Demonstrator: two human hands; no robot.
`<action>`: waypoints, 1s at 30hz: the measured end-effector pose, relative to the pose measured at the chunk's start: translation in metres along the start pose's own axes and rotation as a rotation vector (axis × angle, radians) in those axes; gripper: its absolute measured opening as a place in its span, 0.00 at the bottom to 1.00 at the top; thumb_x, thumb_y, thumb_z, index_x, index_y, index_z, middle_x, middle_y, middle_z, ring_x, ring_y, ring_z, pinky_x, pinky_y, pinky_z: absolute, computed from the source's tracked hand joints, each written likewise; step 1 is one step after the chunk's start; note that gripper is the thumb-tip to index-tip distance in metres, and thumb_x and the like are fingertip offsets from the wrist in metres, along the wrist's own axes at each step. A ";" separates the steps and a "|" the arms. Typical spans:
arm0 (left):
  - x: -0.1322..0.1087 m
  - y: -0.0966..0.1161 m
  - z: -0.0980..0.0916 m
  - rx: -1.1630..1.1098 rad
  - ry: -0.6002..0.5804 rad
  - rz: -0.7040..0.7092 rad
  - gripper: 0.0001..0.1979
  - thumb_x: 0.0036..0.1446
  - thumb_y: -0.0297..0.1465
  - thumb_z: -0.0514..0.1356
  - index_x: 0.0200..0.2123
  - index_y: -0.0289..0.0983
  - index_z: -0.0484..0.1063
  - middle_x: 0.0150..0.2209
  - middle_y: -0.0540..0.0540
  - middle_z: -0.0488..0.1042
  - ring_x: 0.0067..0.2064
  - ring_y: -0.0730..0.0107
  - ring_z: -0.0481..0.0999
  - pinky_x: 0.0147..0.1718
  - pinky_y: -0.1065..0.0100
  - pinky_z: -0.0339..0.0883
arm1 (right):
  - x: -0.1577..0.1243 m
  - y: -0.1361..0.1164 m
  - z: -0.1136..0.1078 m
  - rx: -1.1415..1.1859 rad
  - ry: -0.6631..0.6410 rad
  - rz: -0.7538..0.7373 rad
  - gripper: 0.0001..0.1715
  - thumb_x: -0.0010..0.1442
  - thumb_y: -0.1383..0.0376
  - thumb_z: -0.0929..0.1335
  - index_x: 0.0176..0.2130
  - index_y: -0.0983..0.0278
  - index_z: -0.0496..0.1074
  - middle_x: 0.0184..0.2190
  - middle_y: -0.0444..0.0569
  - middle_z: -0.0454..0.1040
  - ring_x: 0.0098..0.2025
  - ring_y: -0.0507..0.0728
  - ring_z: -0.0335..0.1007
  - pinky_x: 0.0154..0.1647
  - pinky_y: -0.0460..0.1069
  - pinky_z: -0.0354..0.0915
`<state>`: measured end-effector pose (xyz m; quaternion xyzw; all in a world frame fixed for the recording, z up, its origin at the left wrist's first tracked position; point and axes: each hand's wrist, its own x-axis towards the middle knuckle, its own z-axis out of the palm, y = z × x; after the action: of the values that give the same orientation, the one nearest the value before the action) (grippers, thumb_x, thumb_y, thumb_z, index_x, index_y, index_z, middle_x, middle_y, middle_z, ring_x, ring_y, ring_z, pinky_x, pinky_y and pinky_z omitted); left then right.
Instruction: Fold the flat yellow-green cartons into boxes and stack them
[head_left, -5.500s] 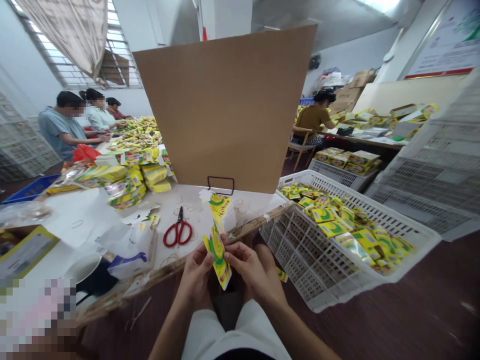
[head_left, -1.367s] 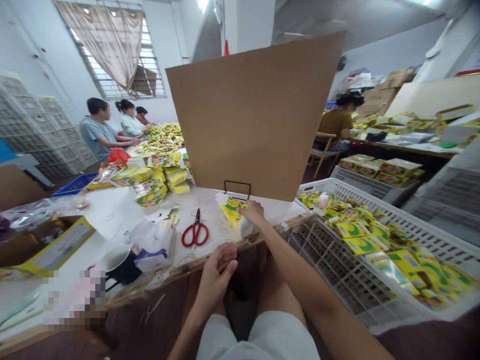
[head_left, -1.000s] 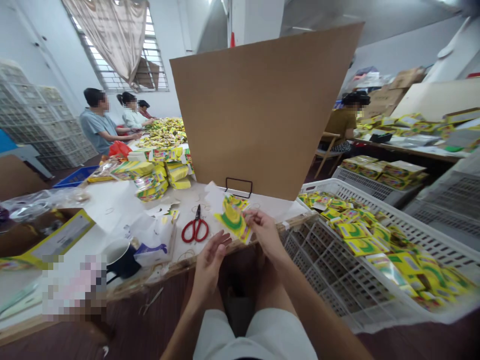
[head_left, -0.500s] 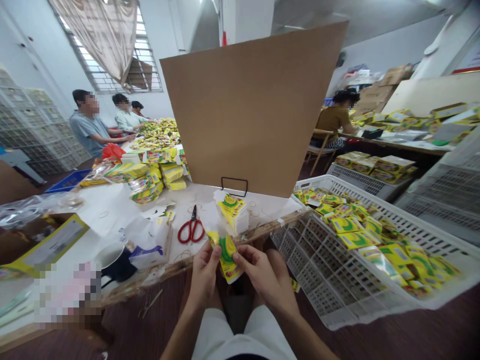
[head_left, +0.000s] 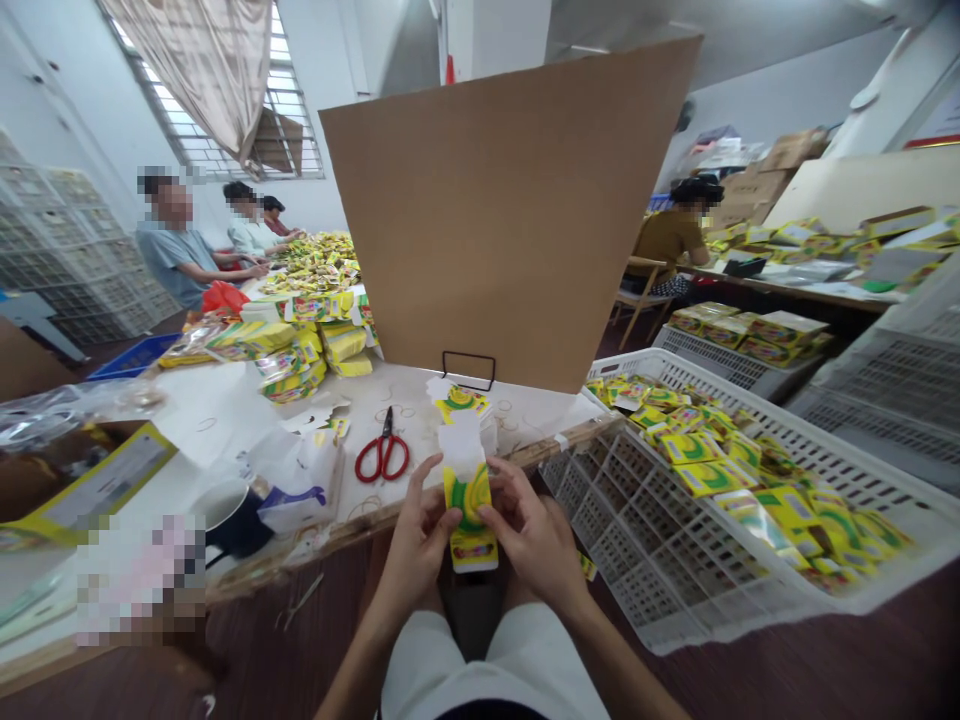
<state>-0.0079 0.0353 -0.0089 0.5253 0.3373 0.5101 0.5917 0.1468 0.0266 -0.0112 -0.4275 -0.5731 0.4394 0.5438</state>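
Observation:
Between my two hands is a small yellow and green carton [head_left: 470, 500], held upright over my lap with a white flap standing up at its top and a yellow flap at its bottom. My left hand [head_left: 420, 530] grips its left edge, thumb on the front. On the opposite edge, my right hand [head_left: 523, 530] pinches it the same way. Just beyond, partly hidden by the white flap, a stack of similar flat cartons [head_left: 461, 401] lies on the table [head_left: 405, 385]. Red-handled scissors [head_left: 382, 458] rest to the left of the stack.
A large cardboard sheet [head_left: 502, 230] stands across the table's far side, behind a black wire stand [head_left: 469, 370]. At right, a white plastic crate [head_left: 600, 530] holds many yellow cartons. A dark mug [head_left: 244, 530] sits at left near the table edge. Co-workers sit beyond.
The carton has turned upright and opened out, with its white top flap and lower flap now showing. Both hands have shifted to grip its two sides.

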 end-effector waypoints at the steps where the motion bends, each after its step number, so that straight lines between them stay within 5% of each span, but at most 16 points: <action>1: 0.000 0.001 -0.002 -0.018 -0.042 -0.003 0.30 0.57 0.30 0.59 0.60 0.43 0.49 0.47 0.42 0.76 0.47 0.61 0.76 0.43 0.64 0.70 | 0.001 -0.004 -0.003 -0.011 -0.034 0.001 0.29 0.58 0.64 0.67 0.58 0.59 0.58 0.40 0.48 0.72 0.35 0.54 0.69 0.38 0.48 0.66; 10: -0.009 0.003 0.000 -0.081 -0.147 -0.070 0.16 0.54 0.27 0.61 0.45 0.42 0.61 0.38 0.48 0.77 0.40 0.59 0.78 0.38 0.64 0.72 | 0.009 -0.012 -0.028 -0.096 -0.284 0.020 0.22 0.57 0.65 0.68 0.51 0.60 0.63 0.31 0.43 0.72 0.30 0.52 0.67 0.30 0.46 0.62; 16: -0.007 0.008 0.001 -0.042 -0.093 -0.056 0.17 0.50 0.26 0.63 0.44 0.41 0.64 0.34 0.49 0.76 0.38 0.60 0.78 0.35 0.67 0.71 | 0.008 -0.014 -0.027 -0.119 -0.318 0.032 0.33 0.57 0.66 0.68 0.59 0.59 0.57 0.31 0.44 0.74 0.32 0.55 0.70 0.34 0.49 0.67; 20: -0.014 0.000 0.000 -0.010 -0.091 -0.135 0.20 0.44 0.21 0.63 0.42 0.39 0.66 0.32 0.49 0.75 0.34 0.64 0.76 0.32 0.70 0.69 | 0.002 -0.001 -0.033 -0.157 -0.370 0.078 0.17 0.57 0.59 0.68 0.47 0.60 0.69 0.36 0.48 0.77 0.39 0.59 0.74 0.39 0.50 0.70; 25: -0.014 -0.016 -0.006 0.198 -0.138 -0.187 0.28 0.40 0.20 0.66 0.48 0.38 0.67 0.33 0.47 0.73 0.33 0.67 0.74 0.29 0.71 0.67 | 0.011 0.045 -0.050 -0.362 -0.245 -0.012 0.16 0.53 0.51 0.68 0.35 0.59 0.76 0.37 0.51 0.78 0.38 0.62 0.75 0.37 0.50 0.73; 30: -0.013 -0.014 -0.007 0.156 -0.150 -0.193 0.52 0.39 0.21 0.69 0.64 0.47 0.46 0.38 0.45 0.73 0.37 0.61 0.76 0.30 0.67 0.70 | 0.012 0.060 -0.047 -0.473 0.032 -0.188 0.19 0.52 0.49 0.68 0.37 0.58 0.74 0.46 0.55 0.73 0.45 0.66 0.71 0.40 0.56 0.72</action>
<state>-0.0140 0.0254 -0.0253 0.5714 0.3800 0.3823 0.6189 0.1941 0.0548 -0.0651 -0.4944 -0.6887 0.2338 0.4760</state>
